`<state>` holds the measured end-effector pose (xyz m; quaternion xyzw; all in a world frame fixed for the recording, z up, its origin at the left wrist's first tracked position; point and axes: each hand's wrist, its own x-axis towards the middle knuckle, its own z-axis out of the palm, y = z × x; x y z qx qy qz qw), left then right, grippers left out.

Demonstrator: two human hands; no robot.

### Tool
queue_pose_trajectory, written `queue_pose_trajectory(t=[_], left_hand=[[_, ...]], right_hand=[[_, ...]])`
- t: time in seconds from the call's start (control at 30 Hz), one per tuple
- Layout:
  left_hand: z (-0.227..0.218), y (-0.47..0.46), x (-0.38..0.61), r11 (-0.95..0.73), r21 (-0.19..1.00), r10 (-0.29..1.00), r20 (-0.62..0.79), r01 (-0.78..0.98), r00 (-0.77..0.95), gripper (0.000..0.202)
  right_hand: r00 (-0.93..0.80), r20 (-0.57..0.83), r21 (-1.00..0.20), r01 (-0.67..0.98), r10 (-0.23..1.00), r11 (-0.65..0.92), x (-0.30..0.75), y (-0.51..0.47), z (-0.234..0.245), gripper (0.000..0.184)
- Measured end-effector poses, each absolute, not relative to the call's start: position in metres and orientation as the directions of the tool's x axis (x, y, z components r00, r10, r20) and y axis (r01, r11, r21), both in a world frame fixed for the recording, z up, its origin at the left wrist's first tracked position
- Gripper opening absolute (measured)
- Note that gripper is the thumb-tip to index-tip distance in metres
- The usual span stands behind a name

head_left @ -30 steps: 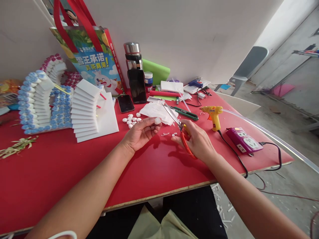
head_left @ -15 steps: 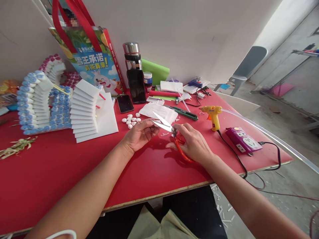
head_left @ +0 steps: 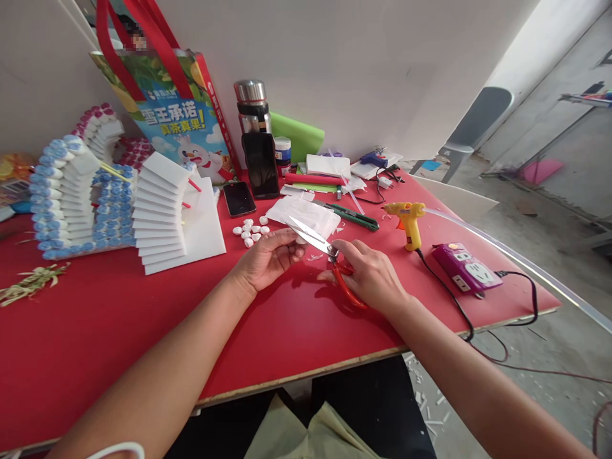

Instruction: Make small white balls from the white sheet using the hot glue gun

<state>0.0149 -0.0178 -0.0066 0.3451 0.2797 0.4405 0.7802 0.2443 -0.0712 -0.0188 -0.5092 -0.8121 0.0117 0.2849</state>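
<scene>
My right hand (head_left: pixel 375 273) grips a pair of scissors (head_left: pixel 313 237) with red handles, its blades pointing to the upper left and nearly closed. Pinched fingers of my left hand (head_left: pixel 270 260) are just below the blade tips, on what looks like a small white piece (head_left: pixel 301 240), mostly hidden by fingers and blades. Several small white rounded pieces (head_left: pixel 248 233) lie on the red table just beyond my left hand. Behind the scissors is a flat white packet (head_left: pixel 303 213), with tiny white scraps near it.
A green utility knife (head_left: pixel 354 217), yellow glue gun (head_left: pixel 406 220) and purple power strip (head_left: pixel 466 268) lie to the right. On the left stand fanned white board pieces (head_left: pixel 160 220) and a blue-and-white assembled piece (head_left: pixel 52 197). Phones (head_left: pixel 240 199), a steel flask (head_left: pixel 251 95) and a bag (head_left: pixel 176 127) are behind.
The scissor blades were spread apart and have come nearly together by my left fingertips. Both hands stay in almost the same place.
</scene>
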Motion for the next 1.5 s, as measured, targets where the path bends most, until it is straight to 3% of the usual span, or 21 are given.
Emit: queue_pose_trajectory(t=[0.17, 0.37, 0.7, 0.87, 1.07, 1.13, 1.23, 1.33, 1.5], left_hand=[[-0.003, -0.020, 0.015, 0.393, 0.781, 0.879, -0.164, -0.485, 0.448, 0.012], [-0.002, -0.020, 0.015, 0.413, 0.734, 0.894, -0.216, -0.539, 0.392, 0.016], [-0.007, -0.017, 0.012, 0.400, 0.721, 0.900, -0.195, -0.565, 0.389, 0.024], [-0.006, -0.018, 0.013, 0.339, 0.791, 0.906, -0.127, -0.510, 0.405, 0.030], [-0.004, -0.022, 0.019, 0.129, 0.923, 0.963, -0.030, -0.362, 0.266, 0.036], [-0.004, -0.023, 0.020, 0.053, 0.955, 0.971, 0.020, -0.293, 0.240, 0.033], [-0.006, -0.023, 0.021, 0.007, 0.968, 0.972, 0.052, -0.252, 0.228, 0.034], [-0.008, -0.022, 0.021, 0.016, 0.959, 0.973, 0.050, -0.281, 0.225, 0.038], [-0.008, -0.019, 0.021, 0.018, 0.940, 0.973, 0.062, -0.342, 0.222, 0.031]], right_hand=[[-0.262, 0.499, -0.388, 0.784, 0.826, 0.484, 0.248, -0.070, -0.020, 0.043], [0.010, 0.471, -0.566, 0.771, 0.882, 0.293, 0.254, -0.068, -0.017, 0.047], [0.168, 0.345, -0.572, 0.818, 0.924, 0.065, 0.264, -0.063, -0.014, 0.041], [0.181, 0.343, -0.541, 0.841, 0.922, 0.036, 0.269, -0.061, -0.018, 0.042], [0.200, 0.298, -0.465, 0.884, 0.933, -0.041, 0.274, -0.059, -0.022, 0.046], [0.182, 0.312, -0.524, 0.851, 0.933, 0.009, 0.275, -0.060, -0.021, 0.043], [0.029, 0.403, -0.586, 0.776, 0.915, 0.233, 0.272, -0.064, -0.017, 0.047], [-0.168, 0.444, -0.545, 0.729, 0.880, 0.414, 0.265, -0.069, -0.014, 0.056], [-0.314, 0.410, -0.409, 0.776, 0.856, 0.480, 0.258, -0.070, -0.016, 0.055]])
